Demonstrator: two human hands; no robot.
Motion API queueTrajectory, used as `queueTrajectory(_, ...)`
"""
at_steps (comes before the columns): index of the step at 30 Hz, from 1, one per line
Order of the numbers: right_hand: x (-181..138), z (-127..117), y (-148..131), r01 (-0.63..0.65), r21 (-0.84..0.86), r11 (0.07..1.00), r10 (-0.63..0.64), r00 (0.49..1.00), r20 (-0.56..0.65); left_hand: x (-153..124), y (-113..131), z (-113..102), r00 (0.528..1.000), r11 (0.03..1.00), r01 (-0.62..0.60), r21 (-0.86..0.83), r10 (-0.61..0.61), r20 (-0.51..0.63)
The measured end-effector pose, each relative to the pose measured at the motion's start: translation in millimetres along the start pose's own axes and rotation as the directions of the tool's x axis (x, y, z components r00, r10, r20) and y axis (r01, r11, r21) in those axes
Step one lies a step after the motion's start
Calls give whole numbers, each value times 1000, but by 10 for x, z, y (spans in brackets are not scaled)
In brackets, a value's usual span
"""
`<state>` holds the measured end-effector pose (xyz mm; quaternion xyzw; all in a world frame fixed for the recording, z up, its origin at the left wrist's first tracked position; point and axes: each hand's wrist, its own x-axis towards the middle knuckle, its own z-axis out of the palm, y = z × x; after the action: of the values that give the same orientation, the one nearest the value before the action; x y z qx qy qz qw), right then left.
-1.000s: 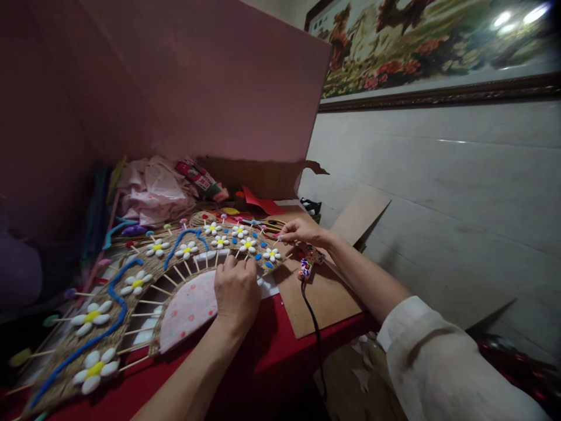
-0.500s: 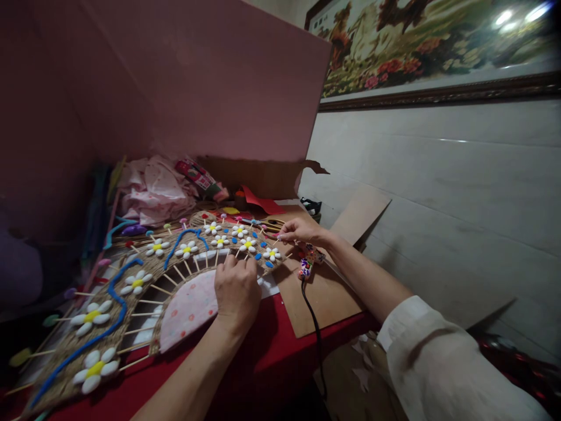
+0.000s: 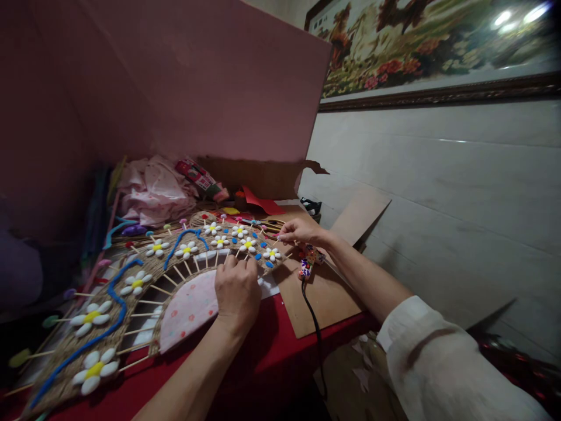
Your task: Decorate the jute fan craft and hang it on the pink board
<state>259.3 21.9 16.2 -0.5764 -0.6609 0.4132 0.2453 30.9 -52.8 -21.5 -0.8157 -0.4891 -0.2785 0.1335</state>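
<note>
A fan-shaped craft piece point(image 3: 144, 275) of wrapped twine and wooden sticks lies on the red tabletop, set with white daisy flowers, blue dots and blue pipe cleaners. My left hand point(image 3: 236, 289) presses down on its inner edge, fingers curled over the sticks beside the pink dotted half-circle point(image 3: 188, 307). My right hand point(image 3: 300, 231) pinches a small pink piece at the tip of a stick on the fan's right end. A patterned glue gun point(image 3: 309, 260) with a black cord lies just under my right wrist.
A brown cardboard sheet point(image 3: 324, 292) lies under the glue gun at the table's right edge. A large pink board point(image 3: 197, 82) stands behind. Pink cloth point(image 3: 153, 190), red paper point(image 3: 260, 203) and pipe cleaners are piled at the back. A tiled wall is at the right.
</note>
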Motion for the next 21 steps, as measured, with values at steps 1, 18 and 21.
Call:
queueTrajectory(1,1,2,3,3,-2,1000,-3,1000,-1,-1,-2,3,1000,1000,1,2,-1,0)
queueTrajectory(18,39,36,39,38,-39,999,-38,999,-13,-1,4,2,1000,1000,2,7,-2,-8)
queueTrajectory(21,23,55,5,16,-48,999,-18,999,-28,1,3,5,1000,1000,2,4,-2,1)
